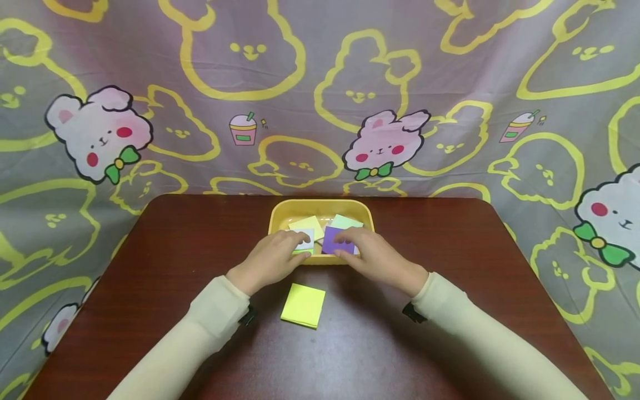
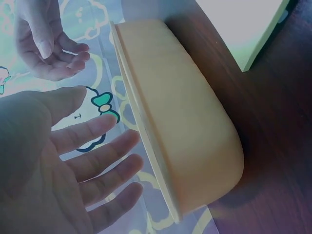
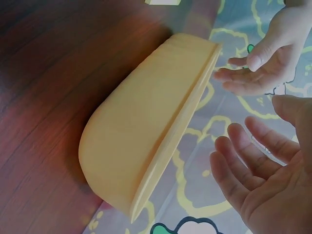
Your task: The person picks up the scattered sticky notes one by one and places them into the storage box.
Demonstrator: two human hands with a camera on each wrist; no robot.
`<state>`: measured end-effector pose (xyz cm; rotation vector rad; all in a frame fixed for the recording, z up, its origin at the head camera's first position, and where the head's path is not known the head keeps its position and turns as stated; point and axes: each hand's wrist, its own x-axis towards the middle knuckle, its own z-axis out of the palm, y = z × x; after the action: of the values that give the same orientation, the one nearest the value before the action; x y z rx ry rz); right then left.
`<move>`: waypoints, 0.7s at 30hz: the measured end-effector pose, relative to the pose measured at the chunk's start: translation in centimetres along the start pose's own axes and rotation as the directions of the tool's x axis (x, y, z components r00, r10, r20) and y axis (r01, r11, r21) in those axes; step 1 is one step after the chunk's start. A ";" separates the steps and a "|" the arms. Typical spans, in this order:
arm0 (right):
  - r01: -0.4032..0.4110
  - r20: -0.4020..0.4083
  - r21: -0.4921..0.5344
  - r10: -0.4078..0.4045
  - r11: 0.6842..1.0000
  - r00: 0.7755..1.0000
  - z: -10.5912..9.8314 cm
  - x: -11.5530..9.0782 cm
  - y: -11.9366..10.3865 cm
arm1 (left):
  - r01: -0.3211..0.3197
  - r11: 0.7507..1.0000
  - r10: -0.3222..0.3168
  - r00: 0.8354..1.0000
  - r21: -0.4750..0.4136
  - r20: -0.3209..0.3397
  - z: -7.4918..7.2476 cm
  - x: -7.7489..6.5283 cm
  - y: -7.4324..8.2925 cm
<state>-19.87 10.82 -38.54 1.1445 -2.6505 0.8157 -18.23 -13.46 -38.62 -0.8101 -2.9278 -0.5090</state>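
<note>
A yellow plastic bin [image 1: 320,203] stands on the table, holding several sticky note pads. Among them are a purple pad [image 1: 330,240], a white one [image 1: 303,231], a pale yellow one [image 1: 314,224] and a mint green one [image 1: 346,221]. The left hand [image 1: 272,254] hovers over the bin's near left part, fingers loosely bent and holding nothing. Over the near right part, the right hand [image 1: 377,254] is likewise bare, its fingers relaxed above the purple pad. Both wrist views show the hands above the bin's rim, apart from each other. A bright yellow sticky note pad [image 1: 303,305] lies in front of the bin.
The brown wooden table [image 1: 210,233] ends just behind the bin. A patterned curtain [image 1: 300,111] with cartoon animals hangs close behind and at both sides of it.
</note>
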 end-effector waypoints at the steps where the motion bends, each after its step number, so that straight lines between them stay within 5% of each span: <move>1: 0.002 0.000 0.003 -0.002 1.000 1.000 0.0 -0.1 -0.1 | -0.004 1.000 0.004 1.000 0.000 -0.003 0.0 0.0 0.0; 21: -0.011 0.015 0.003 0.011 1.000 1.000 0.9 -1.6 -1.1 | -0.032 0.999 0.032 0.999 0.005 -0.044 0.4 -1.6 0.2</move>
<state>-17.89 10.69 -39.32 1.1425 -2.6711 0.8170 -16.77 -13.99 -39.14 -0.8321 -2.8698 -0.5107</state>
